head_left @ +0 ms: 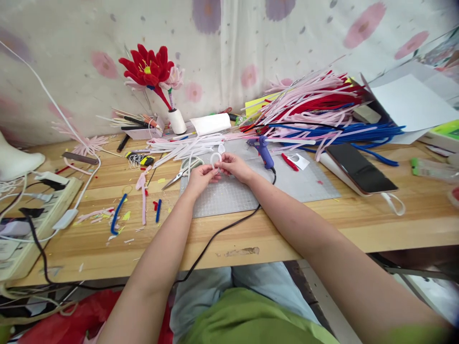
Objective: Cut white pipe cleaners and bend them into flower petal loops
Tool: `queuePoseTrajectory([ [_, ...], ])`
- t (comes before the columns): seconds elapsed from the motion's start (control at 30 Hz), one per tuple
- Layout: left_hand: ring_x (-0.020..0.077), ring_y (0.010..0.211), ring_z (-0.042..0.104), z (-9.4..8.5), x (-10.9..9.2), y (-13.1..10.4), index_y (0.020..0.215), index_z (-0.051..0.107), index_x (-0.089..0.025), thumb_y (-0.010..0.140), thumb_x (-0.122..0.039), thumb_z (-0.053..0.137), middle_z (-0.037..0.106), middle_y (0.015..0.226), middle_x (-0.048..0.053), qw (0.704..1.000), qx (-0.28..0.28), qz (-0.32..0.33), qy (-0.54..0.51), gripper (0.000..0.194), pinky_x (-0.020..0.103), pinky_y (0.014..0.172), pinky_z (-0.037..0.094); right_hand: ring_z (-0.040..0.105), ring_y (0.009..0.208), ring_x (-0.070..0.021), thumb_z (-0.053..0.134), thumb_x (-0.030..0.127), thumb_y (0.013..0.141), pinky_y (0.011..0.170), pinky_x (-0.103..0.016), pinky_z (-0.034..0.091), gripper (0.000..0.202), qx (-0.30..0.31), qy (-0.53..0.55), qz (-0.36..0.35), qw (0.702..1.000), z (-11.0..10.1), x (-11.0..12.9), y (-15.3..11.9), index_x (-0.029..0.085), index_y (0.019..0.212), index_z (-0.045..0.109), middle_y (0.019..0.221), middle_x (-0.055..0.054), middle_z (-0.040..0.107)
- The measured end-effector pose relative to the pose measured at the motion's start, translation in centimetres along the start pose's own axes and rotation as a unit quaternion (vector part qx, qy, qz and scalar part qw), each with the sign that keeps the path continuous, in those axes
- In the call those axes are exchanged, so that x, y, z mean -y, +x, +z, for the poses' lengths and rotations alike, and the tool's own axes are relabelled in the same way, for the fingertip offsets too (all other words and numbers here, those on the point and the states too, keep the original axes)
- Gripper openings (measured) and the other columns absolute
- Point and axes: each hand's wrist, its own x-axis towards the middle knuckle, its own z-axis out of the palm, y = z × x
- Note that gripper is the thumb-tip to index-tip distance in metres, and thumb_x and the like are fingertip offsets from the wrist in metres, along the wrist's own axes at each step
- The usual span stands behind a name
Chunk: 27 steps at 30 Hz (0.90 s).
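A white pipe cleaner point(212, 158), bent into a small loop, stands up between my hands over the grey cutting mat point(304, 184). My left hand point(201, 178) is closed in a pinch on it from the left. From the right, my right hand point(234, 167) pinches it with thumb and fingers. The fingers hide the lower part of the loop. Just left of my left hand lie scissors point(182, 173), blades toward the lower left. A purple glue gun point(264, 152) rests on the mat to the right of my right hand.
Pink, red and blue pipe cleaners point(308, 114) are heaped at the back right. A phone point(360, 167) lies right. A red flower point(148, 69) stands in a white vase point(177, 121). The glue gun's black cord point(218, 233) crosses the table's front. A power strip point(53, 229) sits left.
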Motion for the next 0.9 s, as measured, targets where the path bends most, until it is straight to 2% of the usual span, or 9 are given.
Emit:
queuePoseTrajectory([
  [0.1, 0.0123, 0.059, 0.063, 0.1, -0.2, -0.3, 0.070, 0.064, -0.013, 0.058, -0.032, 0.075, 0.065, 0.064, 0.002, 1.000, 0.018, -0.006, 0.022, 0.025, 0.025, 0.057, 0.053, 0.034, 0.040, -0.0034, 0.070, 0.047, 0.062, 0.040, -0.020, 0.021, 0.038, -0.004, -0.005, -0.005, 1.000, -0.1, 0.1, -0.1, 0.017, 0.066, 0.046, 0.049, 0.007, 0.048],
  [0.2, 0.0117, 0.053, 0.061, 0.3, -0.3, -0.4, 0.066, 0.063, -0.012, 0.057, -0.028, 0.076, 0.062, 0.056, 0.000, 0.998, 0.022, -0.019, 0.052, 0.022, 0.025, 0.055, 0.052, 0.025, 0.039, -0.0024, 0.067, 0.050, 0.065, 0.040, -0.021, 0.015, 0.037, 0.000, -0.005, 0.004, 1.000, -0.4, 0.3, -0.1, 0.016, 0.066, 0.052, 0.045, 0.009, 0.039],
  [0.3, 0.0113, 0.050, 0.061, 0.7, -0.4, -0.3, 0.070, 0.063, -0.013, 0.056, -0.024, 0.076, 0.063, 0.056, 0.000, 0.999, 0.014, -0.030, 0.042, 0.022, 0.025, 0.053, 0.052, 0.017, 0.036, -0.0024, 0.069, 0.051, 0.061, 0.039, -0.022, 0.008, 0.039, -0.012, 0.048, 0.016, 0.999, -0.9, 0.5, -0.1, 0.017, 0.063, 0.051, 0.039, 0.011, 0.026],
  [0.4, 0.0114, 0.048, 0.061, 1.2, -0.3, -0.2, 0.080, 0.059, -0.013, 0.056, -0.020, 0.075, 0.063, 0.057, -0.002, 0.999, -0.013, -0.029, 0.010, 0.030, 0.024, 0.052, 0.051, 0.017, 0.035, -0.0021, 0.072, 0.051, 0.058, 0.038, -0.022, 0.008, 0.041, -0.030, 0.112, 0.015, 0.993, -1.2, 0.6, 0.1, 0.017, 0.062, 0.049, 0.038, 0.012, 0.026],
  [0.53, 0.0112, 0.047, 0.061, 2.2, -0.1, 0.1, 0.090, 0.049, -0.018, 0.060, -0.021, 0.072, 0.063, 0.057, -0.005, 0.998, -0.050, 0.033, 0.000, 0.038, 0.024, 0.051, 0.051, 0.019, 0.034, -0.0021, 0.070, 0.048, 0.063, 0.036, -0.020, 0.011, 0.039, -0.079, 0.156, 0.017, 0.984, -1.4, 0.5, 0.5, 0.018, 0.063, 0.046, 0.041, 0.011, 0.029],
  [0.63, 0.0106, 0.047, 0.061, 3.0, 0.1, 0.2, 0.088, 0.041, -0.021, 0.062, -0.020, 0.070, 0.062, 0.058, -0.007, 0.994, -0.074, 0.081, 0.022, 0.038, 0.023, 0.051, 0.049, 0.017, 0.034, -0.0022, 0.068, 0.044, 0.067, 0.035, -0.020, 0.012, 0.035, -0.123, 0.172, 0.025, 0.977, -1.5, 0.3, 0.8, 0.017, 0.062, 0.046, 0.040, 0.011, 0.027],
  [0.7, 0.0107, 0.045, 0.059, 3.2, 0.1, 0.1, 0.085, 0.036, -0.022, 0.063, -0.020, 0.069, 0.061, 0.057, -0.007, 0.994, -0.076, 0.081, 0.015, 0.039, 0.023, 0.051, 0.048, 0.018, 0.035, -0.0025, 0.067, 0.041, 0.069, 0.035, -0.019, 0.013, 0.032, -0.131, 0.176, 0.029, 0.975, -1.7, 0.3, 0.8, 0.017, 0.063, 0.047, 0.040, 0.010, 0.028],
  [0.77, 0.0107, 0.043, 0.057, 3.0, 0.1, 0.0, 0.083, 0.032, -0.022, 0.063, -0.023, 0.069, 0.061, 0.055, -0.008, 0.995, -0.075, 0.057, -0.025, 0.042, 0.024, 0.050, 0.047, 0.025, 0.037, -0.0031, 0.065, 0.041, 0.071, 0.036, -0.018, 0.018, 0.028, -0.108, 0.183, 0.037, 0.977, -1.9, 0.5, 0.7, 0.016, 0.068, 0.052, 0.044, 0.008, 0.036],
  [0.9, 0.0084, 0.043, 0.055, 2.2, -0.2, -0.1, 0.082, 0.030, -0.022, 0.060, -0.029, 0.071, 0.061, 0.056, -0.008, 0.994, -0.062, 0.003, -0.095, 0.048, 0.023, 0.052, 0.047, 0.040, 0.049, -0.0053, 0.062, 0.038, 0.075, 0.044, -0.018, 0.032, 0.024, -0.011, 0.192, 0.053, 0.980, -2.4, 1.2, 0.2, 0.018, 0.087, 0.062, 0.062, 0.004, 0.051],
])
